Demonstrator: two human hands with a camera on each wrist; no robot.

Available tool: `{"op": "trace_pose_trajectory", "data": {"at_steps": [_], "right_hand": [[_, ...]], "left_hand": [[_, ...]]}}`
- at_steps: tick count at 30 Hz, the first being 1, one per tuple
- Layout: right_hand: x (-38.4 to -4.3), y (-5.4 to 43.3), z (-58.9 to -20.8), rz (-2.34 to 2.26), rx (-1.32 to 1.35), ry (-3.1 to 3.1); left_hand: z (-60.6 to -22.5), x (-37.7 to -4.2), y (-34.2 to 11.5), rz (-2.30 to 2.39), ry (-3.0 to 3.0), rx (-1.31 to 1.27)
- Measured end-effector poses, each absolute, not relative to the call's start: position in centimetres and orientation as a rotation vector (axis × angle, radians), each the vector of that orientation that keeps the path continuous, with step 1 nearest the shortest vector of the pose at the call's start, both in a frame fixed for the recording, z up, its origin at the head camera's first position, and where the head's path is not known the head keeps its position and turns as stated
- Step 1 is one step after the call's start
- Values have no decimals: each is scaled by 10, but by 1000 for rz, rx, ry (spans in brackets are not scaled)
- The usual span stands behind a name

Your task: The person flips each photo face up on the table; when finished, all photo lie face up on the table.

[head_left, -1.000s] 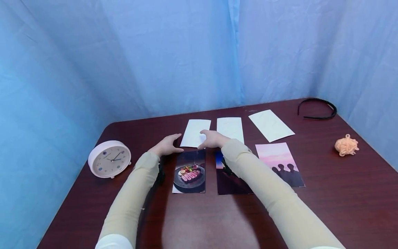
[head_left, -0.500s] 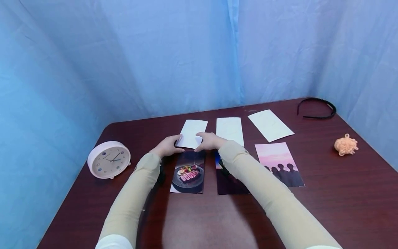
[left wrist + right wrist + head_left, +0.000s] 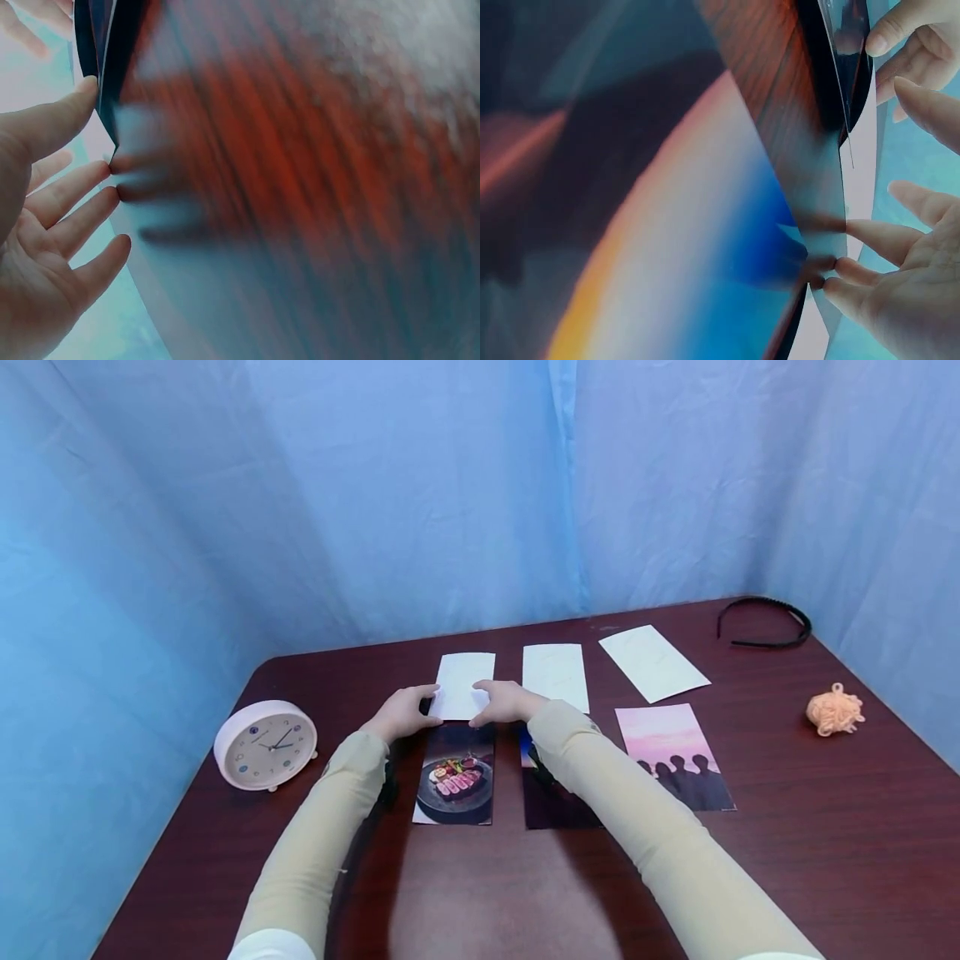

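In the head view, a blank white card (image 3: pixel 459 681) lies between my two hands. On its left side is my left hand (image 3: pixel 397 713), thumb and fingers spread, tips at the card's edge. Over its right part reaches my right hand (image 3: pixel 508 702), also spread. Fairly straight left fingers (image 3: pixel 75 217) touch the table in the left wrist view, while the thumb meets a dark card edge. In the right wrist view the right fingers (image 3: pixel 889 236) touch the tabletop and the thumb stands apart. Directly below the white card lies a photo of sliced steak (image 3: pixel 456 781).
Two more white cards (image 3: pixel 555 675) (image 3: pixel 654 662) lie to the right. A dark photo (image 3: pixel 551 797) is partly under the right forearm, beside a pink sunset photo (image 3: pixel 671 743). A round alarm clock (image 3: pixel 268 747) stands left; a black headband (image 3: pixel 806 625) and peach yarn ball (image 3: pixel 835 710) lie right.
The white card between my hands has shifted left and slightly nearer, straightening. My right hand moved a little left with it. The steak photo has shifted slightly left.
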State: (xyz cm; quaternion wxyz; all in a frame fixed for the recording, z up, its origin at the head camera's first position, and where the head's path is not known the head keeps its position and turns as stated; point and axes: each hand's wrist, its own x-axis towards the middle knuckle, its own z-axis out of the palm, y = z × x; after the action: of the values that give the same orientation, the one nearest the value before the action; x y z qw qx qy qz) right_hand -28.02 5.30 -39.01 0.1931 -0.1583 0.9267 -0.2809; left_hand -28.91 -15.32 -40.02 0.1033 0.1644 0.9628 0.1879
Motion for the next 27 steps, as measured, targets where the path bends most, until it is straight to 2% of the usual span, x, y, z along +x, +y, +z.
{"op": "trace_pose_trajectory", "data": {"at_steps": [27], "right_hand": [[-281,52,-391,-953,-511,2584]], "left_hand": [[-398,-287,-153,510,2851,562]]}}
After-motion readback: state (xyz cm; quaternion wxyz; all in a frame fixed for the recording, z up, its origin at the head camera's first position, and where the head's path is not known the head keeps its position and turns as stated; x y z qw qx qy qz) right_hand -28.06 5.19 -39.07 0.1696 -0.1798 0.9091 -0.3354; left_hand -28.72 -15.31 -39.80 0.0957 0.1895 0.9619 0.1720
